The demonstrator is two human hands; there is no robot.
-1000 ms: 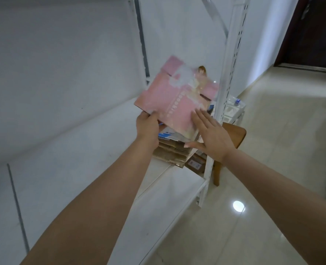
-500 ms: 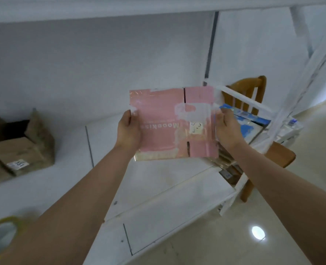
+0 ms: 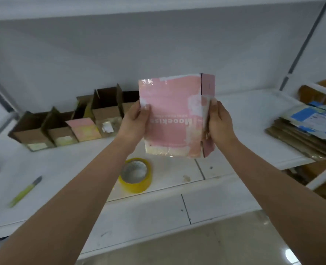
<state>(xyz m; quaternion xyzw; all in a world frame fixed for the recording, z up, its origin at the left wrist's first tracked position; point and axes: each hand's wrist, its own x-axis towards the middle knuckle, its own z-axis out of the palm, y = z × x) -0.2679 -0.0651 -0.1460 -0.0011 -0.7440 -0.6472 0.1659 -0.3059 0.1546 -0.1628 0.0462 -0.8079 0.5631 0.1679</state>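
Moved: view swung left; flattened pink cardboard carton (image 3: 169,115) turned upright | Place: held above middle of white shelf (image 3: 225,203), clear of it | Hands: left hand (image 3: 134,124) pinches left edge, right hand (image 3: 221,124) grips right fold | Risk: glossy film may slip, dropping carton onto yellow tape roll (image 3: 136,175).

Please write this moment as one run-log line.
left hand: grips pink box, left edge | right hand: grips right edge | pink box: upright, above shelf | tape: lies on shelf
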